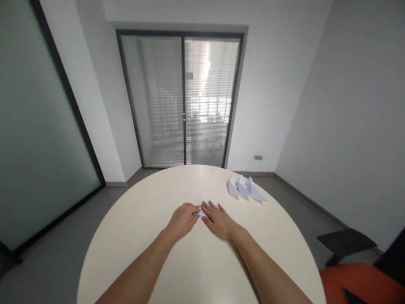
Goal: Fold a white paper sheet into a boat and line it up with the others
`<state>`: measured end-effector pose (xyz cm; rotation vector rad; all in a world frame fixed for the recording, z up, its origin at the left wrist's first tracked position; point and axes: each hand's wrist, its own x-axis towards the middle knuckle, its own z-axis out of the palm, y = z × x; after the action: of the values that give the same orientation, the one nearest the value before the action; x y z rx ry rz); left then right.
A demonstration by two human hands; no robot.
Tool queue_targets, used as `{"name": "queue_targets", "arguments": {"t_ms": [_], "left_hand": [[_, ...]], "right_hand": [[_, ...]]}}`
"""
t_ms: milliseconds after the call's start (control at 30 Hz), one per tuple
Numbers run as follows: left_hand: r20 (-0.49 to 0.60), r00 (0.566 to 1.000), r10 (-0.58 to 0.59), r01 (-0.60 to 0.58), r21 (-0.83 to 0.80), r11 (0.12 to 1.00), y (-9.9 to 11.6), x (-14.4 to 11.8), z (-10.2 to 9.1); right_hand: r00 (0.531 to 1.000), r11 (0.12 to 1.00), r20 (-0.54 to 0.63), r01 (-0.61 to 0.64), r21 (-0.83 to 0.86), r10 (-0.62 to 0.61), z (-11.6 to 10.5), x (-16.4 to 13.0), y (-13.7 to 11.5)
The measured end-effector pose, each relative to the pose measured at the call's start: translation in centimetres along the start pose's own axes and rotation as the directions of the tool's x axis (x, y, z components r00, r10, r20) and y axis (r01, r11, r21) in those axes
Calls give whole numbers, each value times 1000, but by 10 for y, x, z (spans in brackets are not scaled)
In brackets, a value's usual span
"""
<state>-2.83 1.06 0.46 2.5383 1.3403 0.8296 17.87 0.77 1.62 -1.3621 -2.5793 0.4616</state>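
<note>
Paper shapes point(241, 186) lie on the table point(190, 270) beyond the hands point(220, 221)

Both forearms point(139, 268) (bare as far as seen) taper to bare wrists point(234, 232) and slim fingers point(209, 209)

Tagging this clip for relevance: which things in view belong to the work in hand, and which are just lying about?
Work in hand:
small white paper, under the left hand and right hand
round table, the work surface
three folded paper shapes, probably related, though untouched

Just about:
orange-seated chair
blinds
</note>
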Motion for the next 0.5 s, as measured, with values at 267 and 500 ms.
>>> {"name": "queue_targets", "arguments": {"t_ms": [267, 500], "left_hand": [[32, 997, -65, 64, 10, 998, 4, 0, -3], [39, 996, -86, 84, 47, 995, 6, 0, -5]], "right_hand": [[996, 997, -30, -79, -17, 79, 1, 1, 0], [988, 999, -154, 5, -41, -11, 2, 2, 6]]}}
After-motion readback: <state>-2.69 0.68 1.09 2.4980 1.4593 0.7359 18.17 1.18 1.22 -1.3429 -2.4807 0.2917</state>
